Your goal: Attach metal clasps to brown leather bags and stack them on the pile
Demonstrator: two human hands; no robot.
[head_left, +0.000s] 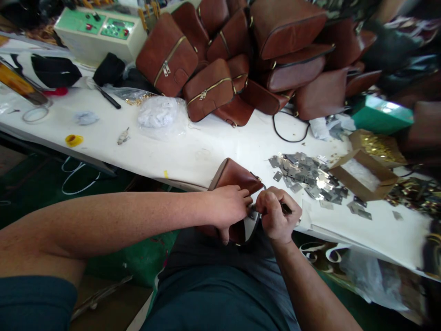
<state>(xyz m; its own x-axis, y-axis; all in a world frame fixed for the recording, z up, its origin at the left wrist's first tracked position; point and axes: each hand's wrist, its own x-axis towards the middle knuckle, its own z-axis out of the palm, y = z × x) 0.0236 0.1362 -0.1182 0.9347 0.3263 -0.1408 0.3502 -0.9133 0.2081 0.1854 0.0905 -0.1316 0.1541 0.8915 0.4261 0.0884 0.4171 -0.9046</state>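
A brown leather bag (237, 174) rests on my lap against the table edge, its opening turned to the right. My left hand (231, 205) is closed on the bag's side, fingers curled over the rim by the pale lining. Wrapped in a fist, my right hand (278, 215) grips a small dark-handled tool (285, 209) beside the opening. The tool's working end is mostly hidden, so its kind does not show. Just right of that fist, small flat metal plates (306, 172) lie in a loose pile on the table.
Several finished-looking brown bags (206, 92) are heaped at the back. Cardboard boxes (367, 177) of small parts and a green box (382, 115) stand right. A control box (99, 34), clear plastic bag (160, 112) and yellow tape roll (74, 140) are left on the white table (148, 158).
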